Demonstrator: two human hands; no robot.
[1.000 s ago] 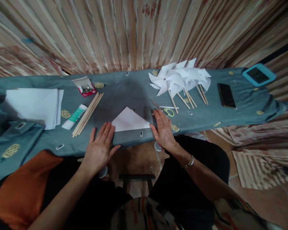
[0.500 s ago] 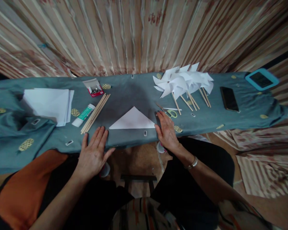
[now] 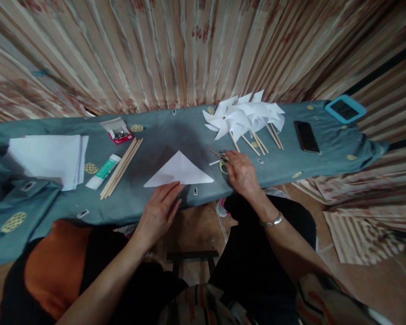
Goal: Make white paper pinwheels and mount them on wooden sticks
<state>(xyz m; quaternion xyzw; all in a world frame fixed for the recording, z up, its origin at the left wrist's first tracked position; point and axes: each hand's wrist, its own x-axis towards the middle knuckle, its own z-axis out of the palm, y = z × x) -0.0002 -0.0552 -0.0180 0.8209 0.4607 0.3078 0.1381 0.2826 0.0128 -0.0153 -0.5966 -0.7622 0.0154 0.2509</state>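
A white sheet folded into a triangle [image 3: 180, 169] lies flat on the table, its long edge toward me. The fingertips of my left hand [image 3: 160, 210] rest at the middle of that edge, stretched out and holding nothing. To the right of the triangle, the fingers of my right hand [image 3: 242, 174] are closed round the green handles of the scissors [image 3: 222, 158]. Their blades point away from me and to the left, and one handle loop is partly hidden by my fingers. A thin paper strip [image 3: 214, 163] lies beside the blades.
Several white paper pinwheels [image 3: 238, 115] on wooden sticks lie at the back right, near a phone [image 3: 306, 136] and a blue-framed device [image 3: 345, 109]. Leftward are wooden sticks [image 3: 122, 169], a glue stick [image 3: 103, 171], an opened red box of metal pieces [image 3: 118, 132] and stacked paper [image 3: 47, 158].
My right hand has left the triangle's right corner and taken hold of the scissors. My left hand has moved right, from near the sticks to the paper's edge. The view has shifted.
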